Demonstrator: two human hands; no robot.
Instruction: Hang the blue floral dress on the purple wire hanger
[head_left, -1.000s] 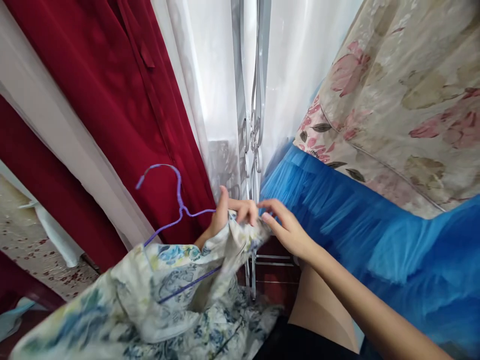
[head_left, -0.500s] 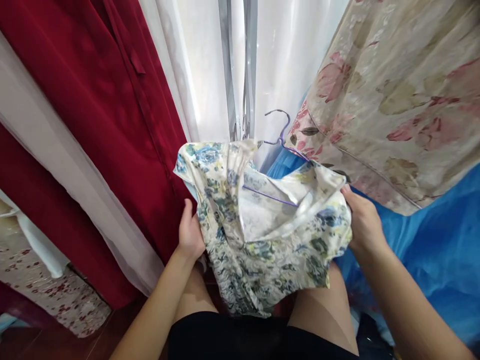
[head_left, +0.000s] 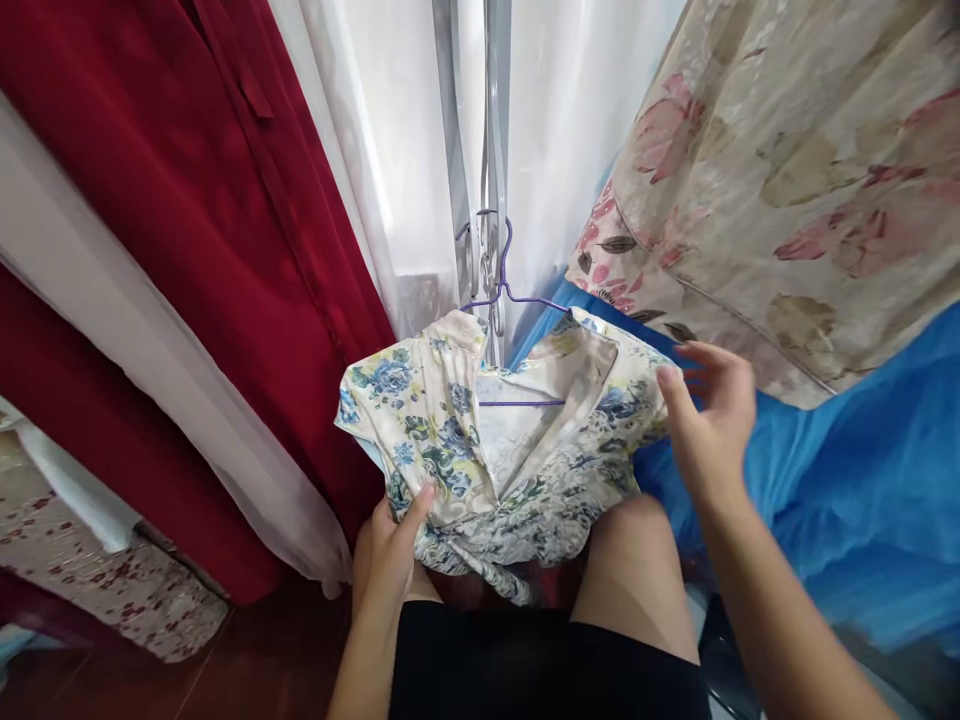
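Observation:
A cream blouse (head_left: 442, 400) with blue and green flowers hangs on a purple hanger (head_left: 504, 290) in front of me. The hanger's bottom bar shows through the V-shaped neckline. My left hand (head_left: 397, 530) grips the side of the blouse, thumb on its front and fingers behind. At the other sleeve edge is my right hand (head_left: 712, 410), its thumb and fingers apart, close to the cloth. Whether the right thumb touches the sleeve I cannot tell. The lower part of the blouse is gathered and bunched above my knees.
Dark red fabric (head_left: 187, 200) and white drapes (head_left: 375, 120) hang at the left and back. Grey straps (head_left: 496, 120) dangle behind the hanger. On the right hang a beige floral cloth (head_left: 795, 200) and blue fabric (head_left: 847, 480). The floor (head_left: 255, 650) is reddish brown.
The blouse has straightened, and the hanger's hook has moved left in front of the straps. My left hand has shifted lower onto the blouse front. My right hand's fingers have spread off the sleeve.

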